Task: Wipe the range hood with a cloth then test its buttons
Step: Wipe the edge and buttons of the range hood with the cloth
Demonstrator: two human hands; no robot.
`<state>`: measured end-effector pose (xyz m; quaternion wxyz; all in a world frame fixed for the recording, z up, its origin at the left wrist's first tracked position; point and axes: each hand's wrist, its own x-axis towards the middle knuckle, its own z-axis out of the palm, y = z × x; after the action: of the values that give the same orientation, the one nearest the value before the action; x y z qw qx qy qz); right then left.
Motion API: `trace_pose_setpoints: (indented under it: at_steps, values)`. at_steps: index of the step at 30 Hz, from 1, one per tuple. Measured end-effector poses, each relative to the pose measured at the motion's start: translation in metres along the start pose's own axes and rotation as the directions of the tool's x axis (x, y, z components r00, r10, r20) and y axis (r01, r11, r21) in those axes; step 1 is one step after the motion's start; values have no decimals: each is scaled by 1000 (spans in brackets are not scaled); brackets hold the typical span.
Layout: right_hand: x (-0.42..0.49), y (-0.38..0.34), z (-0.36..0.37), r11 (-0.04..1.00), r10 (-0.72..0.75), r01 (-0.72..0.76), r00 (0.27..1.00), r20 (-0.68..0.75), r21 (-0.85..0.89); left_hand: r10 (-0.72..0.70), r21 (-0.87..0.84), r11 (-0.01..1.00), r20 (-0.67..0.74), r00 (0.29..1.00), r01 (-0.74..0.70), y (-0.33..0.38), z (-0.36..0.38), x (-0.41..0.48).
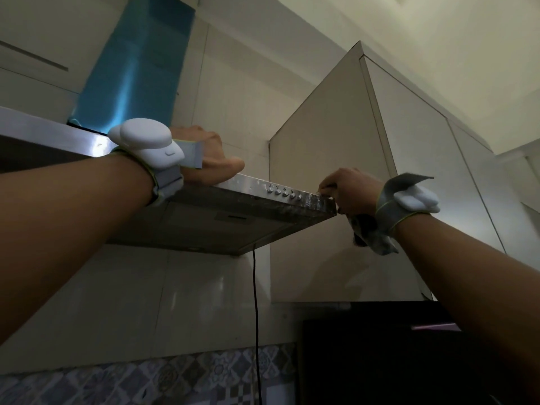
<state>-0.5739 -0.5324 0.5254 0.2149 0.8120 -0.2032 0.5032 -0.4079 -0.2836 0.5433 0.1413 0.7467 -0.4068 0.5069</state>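
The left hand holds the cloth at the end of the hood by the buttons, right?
No, the head view shows the right hand holding the cloth at the end of the hood by the buttons; the left hand rests on top.

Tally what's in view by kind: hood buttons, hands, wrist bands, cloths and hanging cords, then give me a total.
Buttons: 5
Hands: 2, left hand and right hand
Wrist bands: 2
Cloth: 1
Cord: 1
Total: 11
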Motion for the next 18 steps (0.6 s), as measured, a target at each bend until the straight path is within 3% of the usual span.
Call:
trace_pose_setpoints:
  at_steps: [2,8,18]
  values:
    - [2,0,-7,998,-5,7,1000,-29,70,-10,-7,1000,-2,1000,10,1,-2,-2]
    - [4,1,-2,998,64,-63,997,-53,24,13,30,999,-96,995,-10,6,-3,-9]
    - [5,-7,6,997,60,-61,998,-18,-48,21,-6,1000,-10,1000,-21,9,-8,-13]
